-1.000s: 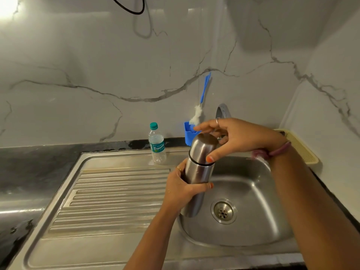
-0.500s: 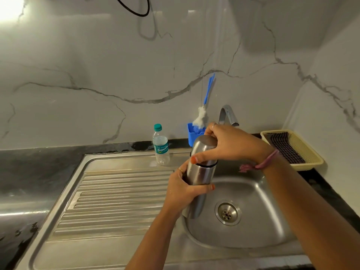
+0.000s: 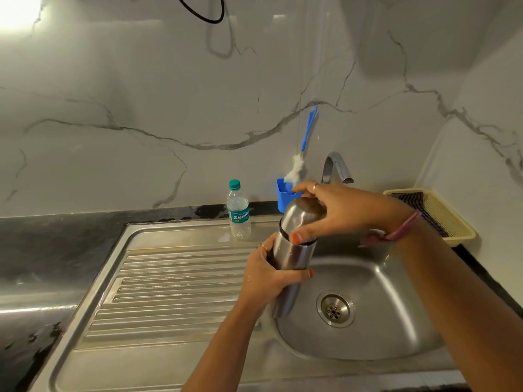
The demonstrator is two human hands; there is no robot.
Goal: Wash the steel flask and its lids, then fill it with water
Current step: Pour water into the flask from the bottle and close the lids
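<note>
- You are holding the steel flask (image 3: pixel 291 258) over the sink (image 3: pixel 396 329), left hand (image 3: pixel 268 278) gripping its body.
- Your right hand (image 3: pixel 336 213) fingers are curling round the outer lid (image 3: pixel 300 219), seemingly unscrewing it.
- Next, probably lift it off.

Steel greys, marble veins, dashes of blue

Silver flask (image 3: pixel 291 256) over a grey sink (image 3: pixel 396 321); white wall (image 3: pixel 141 94) veined grey; blue-handled brush (image 3: pixel 307 131) in a blue holder (image 3: pixel 283 198); teal-capped bottle (image 3: pixel 239 213); cream basket (image 3: pixel 452 219).
</note>
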